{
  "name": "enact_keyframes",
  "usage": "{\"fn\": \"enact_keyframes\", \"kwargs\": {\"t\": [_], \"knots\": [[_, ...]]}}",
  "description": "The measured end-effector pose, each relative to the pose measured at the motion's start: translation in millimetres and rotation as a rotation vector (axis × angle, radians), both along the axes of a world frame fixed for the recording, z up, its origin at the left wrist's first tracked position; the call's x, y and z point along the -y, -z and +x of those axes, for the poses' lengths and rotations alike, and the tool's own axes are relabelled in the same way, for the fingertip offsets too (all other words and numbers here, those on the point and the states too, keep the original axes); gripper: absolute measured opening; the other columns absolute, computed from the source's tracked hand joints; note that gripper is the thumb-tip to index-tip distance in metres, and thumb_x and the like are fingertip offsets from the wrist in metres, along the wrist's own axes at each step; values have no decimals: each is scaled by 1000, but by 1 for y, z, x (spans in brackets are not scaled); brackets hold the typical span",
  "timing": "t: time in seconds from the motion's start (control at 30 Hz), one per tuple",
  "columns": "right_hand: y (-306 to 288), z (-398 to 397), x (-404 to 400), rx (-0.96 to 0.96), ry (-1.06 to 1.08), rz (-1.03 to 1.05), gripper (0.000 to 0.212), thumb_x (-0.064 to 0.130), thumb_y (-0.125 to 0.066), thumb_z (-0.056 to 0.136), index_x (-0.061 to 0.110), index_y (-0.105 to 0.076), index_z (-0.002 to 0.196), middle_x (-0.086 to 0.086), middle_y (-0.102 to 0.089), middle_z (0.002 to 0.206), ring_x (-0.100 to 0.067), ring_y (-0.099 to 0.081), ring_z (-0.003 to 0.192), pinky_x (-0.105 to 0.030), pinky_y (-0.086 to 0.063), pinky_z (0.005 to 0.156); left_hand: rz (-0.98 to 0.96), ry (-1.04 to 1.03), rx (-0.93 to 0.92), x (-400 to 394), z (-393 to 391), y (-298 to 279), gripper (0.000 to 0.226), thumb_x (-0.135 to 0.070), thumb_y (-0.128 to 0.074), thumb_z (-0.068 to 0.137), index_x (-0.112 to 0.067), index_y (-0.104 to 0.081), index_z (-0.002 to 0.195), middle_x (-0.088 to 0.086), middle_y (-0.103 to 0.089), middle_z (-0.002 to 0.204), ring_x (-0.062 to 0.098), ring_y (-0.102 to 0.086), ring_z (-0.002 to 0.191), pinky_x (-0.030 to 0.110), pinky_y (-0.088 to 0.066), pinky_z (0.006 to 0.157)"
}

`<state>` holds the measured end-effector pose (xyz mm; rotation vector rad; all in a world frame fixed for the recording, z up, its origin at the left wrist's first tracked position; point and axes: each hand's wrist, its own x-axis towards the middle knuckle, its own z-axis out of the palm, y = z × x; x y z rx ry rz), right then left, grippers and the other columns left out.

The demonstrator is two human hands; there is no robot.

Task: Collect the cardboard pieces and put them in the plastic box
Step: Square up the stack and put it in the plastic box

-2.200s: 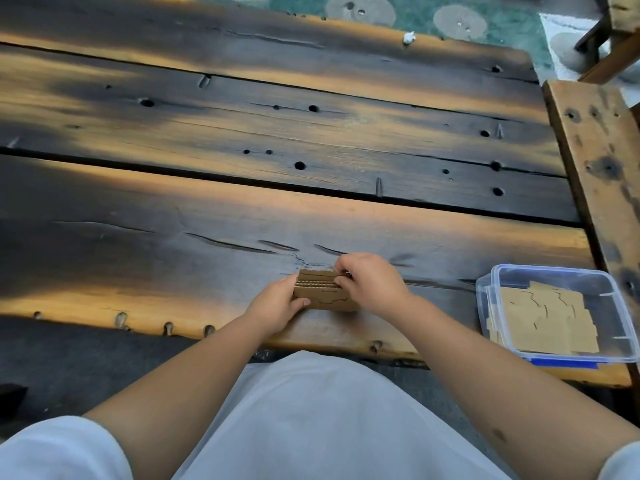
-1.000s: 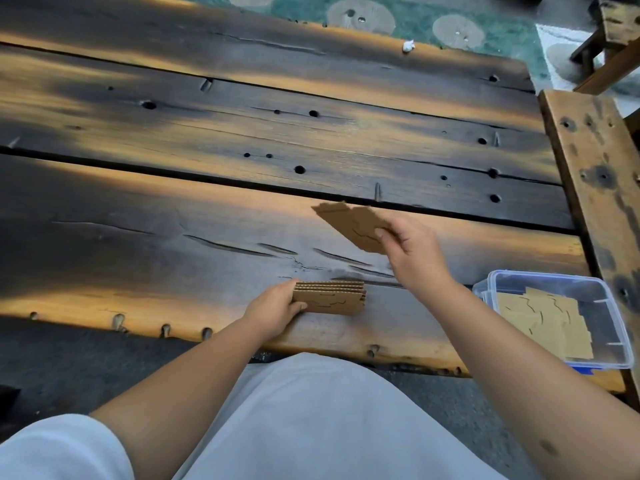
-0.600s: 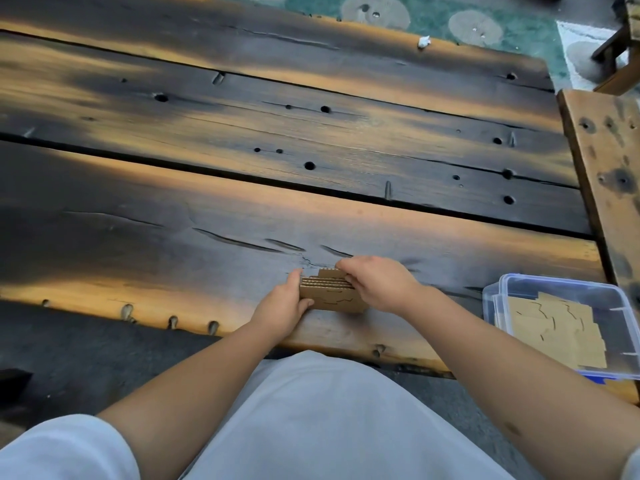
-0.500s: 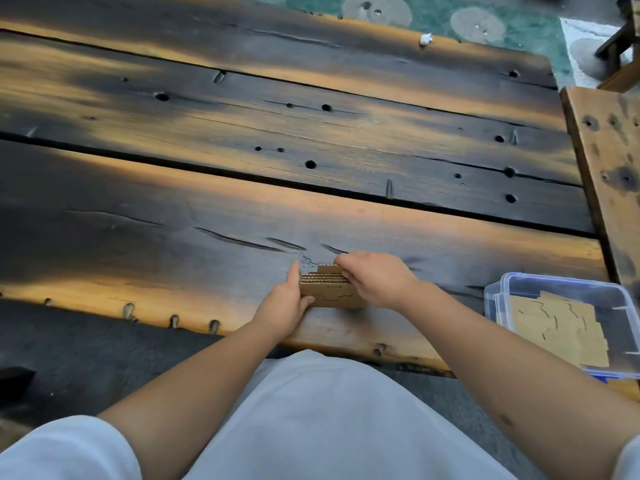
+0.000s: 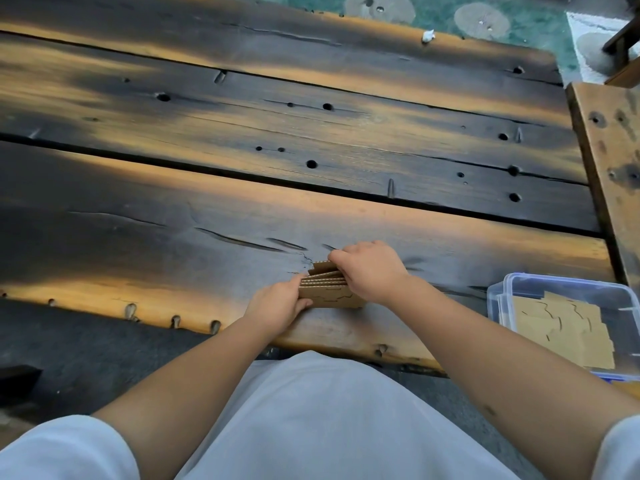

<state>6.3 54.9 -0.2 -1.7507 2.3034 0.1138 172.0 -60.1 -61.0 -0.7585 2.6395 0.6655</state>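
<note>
Head view looks down on a wide wooden table [image 5: 242, 188], its dark, charred planks streaked with orange grain and dotted with round holes. Beyond its far edge lies a green rug [image 5: 450, 12], and a lighter wooden bench [image 5: 609, 161] butts against the table's right side. A white shirt [image 5: 311, 420] fills the bottom of the picture, with both bare forearms reaching forward from it. At the table's near right corner sits a clear plastic box [image 5: 498, 289] with no lid on it; flat cardboard pieces [image 5: 561, 327] with jagged, puzzle-like cuts already lie inside. Well to the left of the box, near the table's front edge, a small stack of cardboard [image 5: 329, 292] stands on its edge on the wood, its top slightly fanned. The left hand [image 5: 277, 306] clasps the stack's left end, thumb across the near face. The right hand [image 5: 370, 271] curls over the stack's top and right end, fingers gripping the pieces. A tiny white scrap [image 5: 428, 35] rests at the table's far edge.
</note>
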Motion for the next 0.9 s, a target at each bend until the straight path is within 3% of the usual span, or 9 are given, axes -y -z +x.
{"fn": "enact_keyframes", "kwargs": {"t": [0.13,0.27,0.43,0.57,0.7,0.83,0.9], "knots": [[-3,-4,4,9,45,5,19,14,-42,93,23,-52,106,-2,-64,103,-29,-59,99,-36,-33,74,-29,42,-56,2,3,1,32,-47,-52,93,-27,-54,117,3,-69,108,29,-64,102,37,-46,77],[-9,-10,8,-40,98,-54,22,13,-42,93,22,-54,109,-3,-65,105,-30,-58,101,-38,-35,78,-15,131,-88,2,4,1,20,-43,-50,95,-24,-53,98,-1,-66,103,25,-60,99,33,-36,68],[4,-2,7,143,-47,70,18,24,-39,97,21,-51,110,-6,-63,105,-31,-61,96,-37,-42,69,61,-41,-85,0,-3,1,29,-42,-55,92,-23,-54,114,2,-67,114,27,-61,106,35,-43,76],[11,4,0,288,-30,159,46,58,-37,95,23,-47,123,-6,-59,117,-28,-58,103,-41,-49,79,98,-133,-46,-4,-5,5,40,-43,-58,91,-13,-46,114,12,-65,113,34,-61,105,41,-48,79],[16,5,0,242,-94,169,40,39,-58,91,19,-43,123,-6,-56,121,-29,-57,109,-36,-43,75,157,-262,-51,-5,-4,7,48,-43,-65,85,-15,-39,114,12,-65,112,35,-62,103,44,-51,81],[17,5,0,230,-100,123,33,31,-57,91,19,-46,119,-6,-59,117,-29,-58,107,-35,-38,70,143,-227,-130,-1,-7,8,80,-41,-69,81,-26,-24,145,5,-45,138,26,-46,126,47,-44,100],[17,5,-1,236,-89,102,33,34,-58,91,22,-47,120,-3,-60,117,-28,-59,107,-35,-40,71,209,-162,-110,2,-10,11,62,-40,-68,82,-27,-39,135,4,-53,132,26,-51,122,45,-45,98]]}}
